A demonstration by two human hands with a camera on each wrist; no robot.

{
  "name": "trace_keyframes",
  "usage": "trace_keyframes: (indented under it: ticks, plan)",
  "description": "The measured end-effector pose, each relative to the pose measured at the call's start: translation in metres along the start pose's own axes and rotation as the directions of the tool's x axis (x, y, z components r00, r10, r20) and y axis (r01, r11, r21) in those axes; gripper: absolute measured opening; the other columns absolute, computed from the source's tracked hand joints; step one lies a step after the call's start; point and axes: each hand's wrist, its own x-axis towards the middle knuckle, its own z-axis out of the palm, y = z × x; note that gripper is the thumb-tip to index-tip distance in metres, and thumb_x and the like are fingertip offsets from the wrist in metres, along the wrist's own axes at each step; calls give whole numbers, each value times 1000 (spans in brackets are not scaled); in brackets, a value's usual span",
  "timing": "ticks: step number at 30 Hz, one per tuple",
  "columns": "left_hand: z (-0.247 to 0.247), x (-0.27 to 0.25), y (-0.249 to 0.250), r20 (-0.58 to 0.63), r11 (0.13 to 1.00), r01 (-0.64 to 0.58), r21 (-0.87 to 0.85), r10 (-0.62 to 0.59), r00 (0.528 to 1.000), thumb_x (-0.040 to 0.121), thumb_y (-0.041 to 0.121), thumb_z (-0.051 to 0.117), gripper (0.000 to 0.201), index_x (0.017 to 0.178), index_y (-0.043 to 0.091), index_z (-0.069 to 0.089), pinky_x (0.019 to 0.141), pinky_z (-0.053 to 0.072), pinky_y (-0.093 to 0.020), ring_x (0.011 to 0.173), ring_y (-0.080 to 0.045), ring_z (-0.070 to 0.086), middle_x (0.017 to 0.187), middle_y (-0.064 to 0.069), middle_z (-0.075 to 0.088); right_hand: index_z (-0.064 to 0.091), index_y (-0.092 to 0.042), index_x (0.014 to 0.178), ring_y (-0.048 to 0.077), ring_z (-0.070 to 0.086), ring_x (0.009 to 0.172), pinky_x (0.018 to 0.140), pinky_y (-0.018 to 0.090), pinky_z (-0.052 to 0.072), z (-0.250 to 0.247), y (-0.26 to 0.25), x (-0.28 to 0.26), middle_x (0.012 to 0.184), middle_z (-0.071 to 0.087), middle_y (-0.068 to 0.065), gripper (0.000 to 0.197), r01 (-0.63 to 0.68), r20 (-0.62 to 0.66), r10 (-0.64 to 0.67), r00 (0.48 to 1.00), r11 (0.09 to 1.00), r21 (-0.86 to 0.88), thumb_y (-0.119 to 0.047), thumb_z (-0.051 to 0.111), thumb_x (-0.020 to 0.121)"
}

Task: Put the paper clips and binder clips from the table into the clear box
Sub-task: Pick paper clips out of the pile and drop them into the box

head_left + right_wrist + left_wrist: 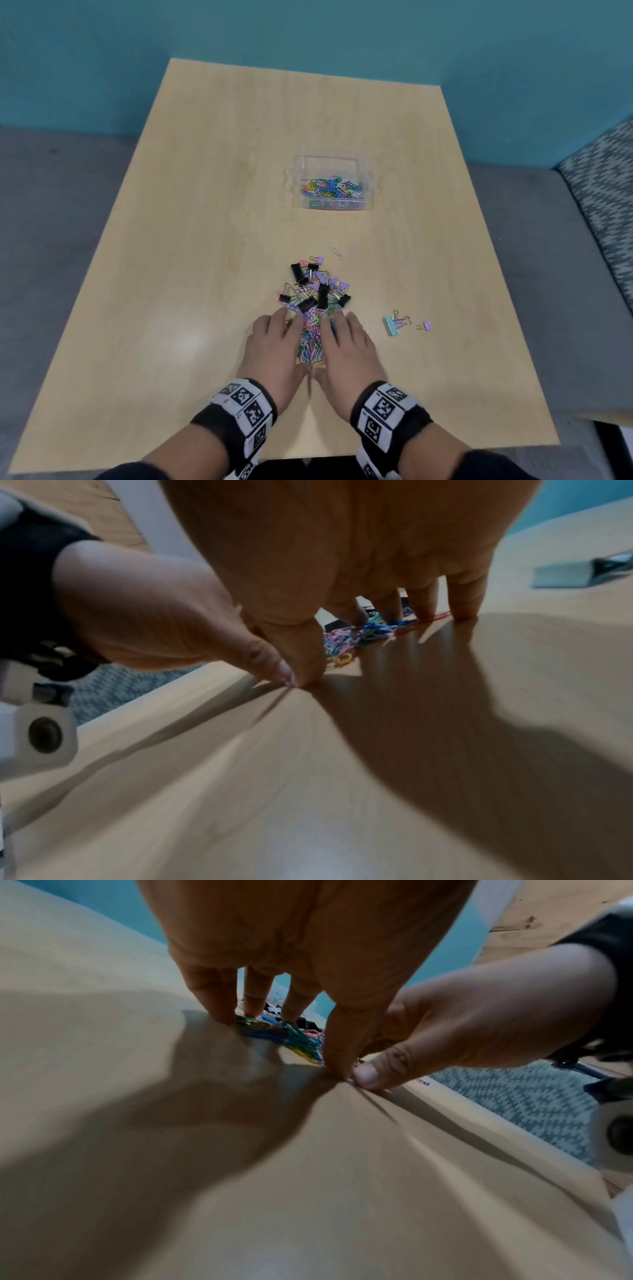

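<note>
Pale wood-grain table (205, 240) is carrying all items. A heap of coloured paper clips (311, 337) is being enclosed between the left hand (274, 346) and the right hand (346, 349), both set on edge on the table with palms facing each other. In the wrist views the fingers (212, 993) of the left hand are being held nearly straight, tips down on the surface at the edge of the clips; the right hand's fingers (462, 596) are being held likewise. The two thumbs are touching at the near end of the heap, so the clips are being cupped, not pinched.

Just beyond the fingertips, a pile of black and purple binder clips (317, 284) is lying against the paper clips. One loose paper clip (337, 253) is lying a little beyond that pile. To the right, apart from the heap, a light blue binder clip (390, 325) with a small purple one touching it and another small purple binder clip (424, 325) are lying.

The clear box (334, 205) is standing farther back on the table, well apart from the hands, with coloured paper clips covering its floor.
</note>
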Motion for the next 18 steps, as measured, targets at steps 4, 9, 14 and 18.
trace_keyframes:
  ticks: [4, 9, 14, 18]
  plan:
    - [4, 8, 4, -63, 998, -55, -22, 53, 997, 62, 26, 75, 65, 122, 22, 54, 83, 50, -46, 105, -35, 46, 125, -11, 52, 51, -7, 129, 39, 48, 122, 88, 45, 52, -1, -1, 7, 134, 50, 18, 74, 51, -23, -51, 998, 999, 1, -23, 77, 62]
    - [-1, 15, 6, -123, 987, -163, -1, 162, 979, 59, 8, 67, 42, 98, 22, 62, 65, 47, -31, 77, -24, 46, 95, -3, 54, 58, -7, 107, 34, 55, 88, 65, 38, 52, -15, 2, 14, 99, 59, 13, 47, 156, -75, -161, 984, 985, -69, -3, 44, 62]
    - [-3, 25, -3, -105, 982, -185, 48, 189, 976, 56, 0, 69, 34, 73, 24, 52, 51, 38, -29, 69, -15, 24, 81, 1, 46, 60, -10, 90, 32, 54, 76, 53, 36, 45, -31, 9, 24, 85, 57, 12, 37, 179, 12, -179, 984, 974, -140, 1, 50, 55]
    - [-7, 29, -8, -92, 980, -195, 34, 197, 976, 51, -5, 67, 36, 69, 22, 52, 47, 39, -31, 65, -16, 25, 77, -1, 47, 51, -5, 111, 37, 45, 100, 63, 38, 34, -43, 14, 28, 110, 48, 18, 47, 231, 102, -223, 970, 969, -84, 11, 46, 68]
